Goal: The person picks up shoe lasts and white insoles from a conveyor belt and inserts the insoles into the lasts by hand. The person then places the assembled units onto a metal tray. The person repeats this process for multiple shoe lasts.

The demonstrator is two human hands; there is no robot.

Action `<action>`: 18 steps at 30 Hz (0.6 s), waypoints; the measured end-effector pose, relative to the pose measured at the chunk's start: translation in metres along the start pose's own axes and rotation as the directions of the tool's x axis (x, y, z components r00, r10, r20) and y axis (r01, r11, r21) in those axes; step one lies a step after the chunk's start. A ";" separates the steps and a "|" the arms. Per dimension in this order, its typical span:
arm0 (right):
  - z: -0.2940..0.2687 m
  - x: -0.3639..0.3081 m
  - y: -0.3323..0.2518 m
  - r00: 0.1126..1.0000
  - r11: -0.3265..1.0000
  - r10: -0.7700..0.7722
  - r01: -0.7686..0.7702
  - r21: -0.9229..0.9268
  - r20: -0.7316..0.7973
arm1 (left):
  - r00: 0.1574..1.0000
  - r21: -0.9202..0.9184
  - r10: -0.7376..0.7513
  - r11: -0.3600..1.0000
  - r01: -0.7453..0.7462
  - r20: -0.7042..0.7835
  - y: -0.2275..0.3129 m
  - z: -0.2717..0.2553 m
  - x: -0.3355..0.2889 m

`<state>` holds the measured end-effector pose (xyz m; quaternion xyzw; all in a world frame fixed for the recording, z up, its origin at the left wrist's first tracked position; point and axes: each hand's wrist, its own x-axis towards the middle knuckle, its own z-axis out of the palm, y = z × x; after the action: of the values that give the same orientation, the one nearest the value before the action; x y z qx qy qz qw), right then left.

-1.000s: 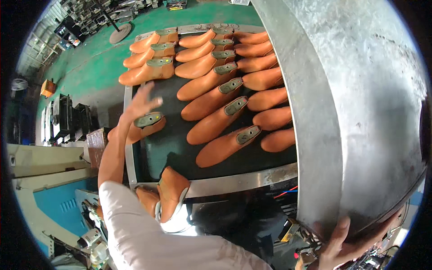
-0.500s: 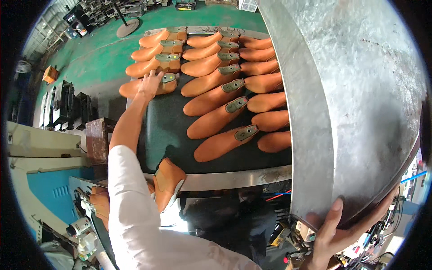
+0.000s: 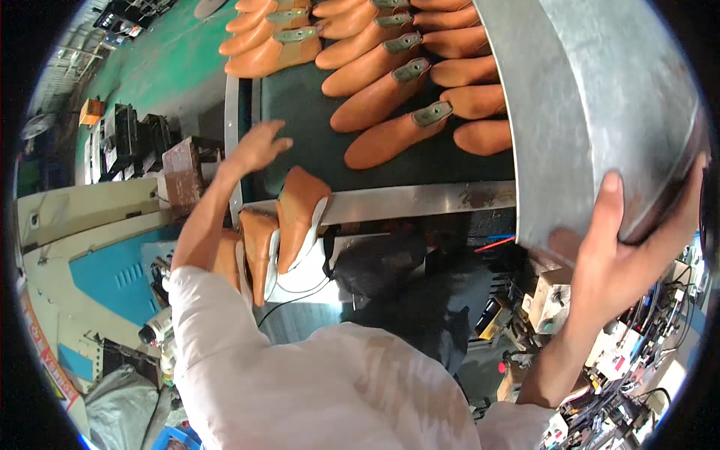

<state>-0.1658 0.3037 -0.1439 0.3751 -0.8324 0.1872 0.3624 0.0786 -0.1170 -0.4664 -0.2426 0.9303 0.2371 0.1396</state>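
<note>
My left hand [image 3: 259, 148] is above the near left part of a dark conveyor belt [image 3: 289, 105], fingers spread and holding nothing. Beyond it lies a tan shoe upper on a last [image 3: 262, 58], its green last top showing a hole. It is the nearest in the left row. My right hand [image 3: 611, 259] rests against the lower edge of a curved grey metal hood [image 3: 555, 127], thumb apart on its face; its other fingertips are partly hidden. Several more lasted uppers [image 3: 397, 141] lie in rows beside the hood. Close to my left forearm, a tan lasted shoe [image 3: 298, 214] stands tilted.
A metal rail [image 3: 420, 201] edges the belt's near side. More lasted shoes [image 3: 259, 247] stand just below it. At left are a cream and blue machine cabinet [image 3: 112, 274] and a brown box [image 3: 184, 178]. Tools and cables [image 3: 622, 375] clutter the lower right.
My left hand has let go of the nearest upper in the left row and drawn back toward me. My right hand stays at the hood. The view has tipped downward.
</note>
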 end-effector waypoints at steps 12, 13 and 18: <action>0.003 -0.002 0.014 0.979 0.991 -0.130 0.135 0.017 -0.156 | 0.939 -0.765 -0.203 0.545 0.343 0.276 0.043 0.109 -0.079; 0.003 -0.002 0.016 0.977 0.990 -0.134 0.140 0.022 -0.164 | 0.942 -0.799 -0.197 0.499 0.335 0.272 0.048 0.109 -0.071; 0.003 -0.002 0.014 0.975 0.990 -0.134 0.140 0.026 -0.176 | 0.912 -0.811 -0.159 0.418 0.408 0.377 0.046 0.119 -0.059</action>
<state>-0.1766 0.3117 -0.1482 0.4208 -0.7659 0.2099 0.4386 0.1221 0.0019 -0.5284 -0.4030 0.5955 0.6795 0.1458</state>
